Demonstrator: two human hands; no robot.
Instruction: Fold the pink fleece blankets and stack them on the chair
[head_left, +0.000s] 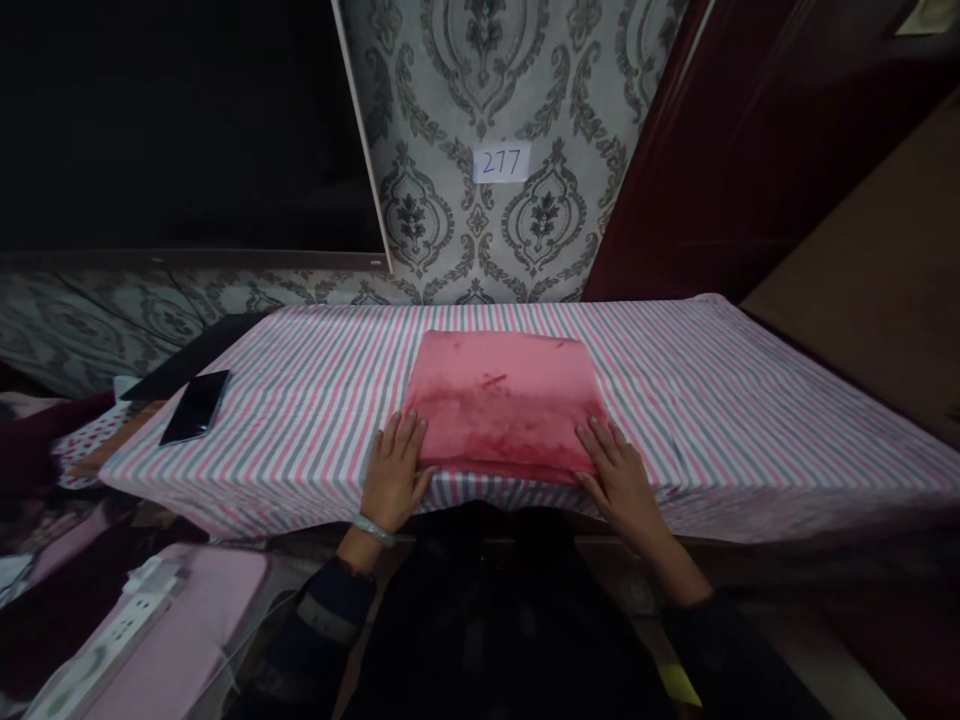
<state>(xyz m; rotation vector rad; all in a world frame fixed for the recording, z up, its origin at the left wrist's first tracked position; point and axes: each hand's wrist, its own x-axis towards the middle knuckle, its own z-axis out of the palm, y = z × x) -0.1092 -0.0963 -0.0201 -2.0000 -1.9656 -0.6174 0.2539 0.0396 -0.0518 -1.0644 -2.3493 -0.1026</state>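
A folded pink-red cloth (502, 400) lies flat on the striped tablecloth (322, 400), close to the table's front edge. Darker red patches mark its surface and lower border. My left hand (394, 465) rests at its front left corner, fingers spread and pointing forward, with a bracelet on the wrist. At the front right corner lies my right hand (619, 475), its fingers also apart and touching the cloth's edge. Neither hand grips anything.
A dark phone (196, 407) lies near the table's left end. A power strip (112, 640) sits on a pink surface at lower left. Behind the table are a large dark screen (187, 130) and a wall with a paper label (502, 162).
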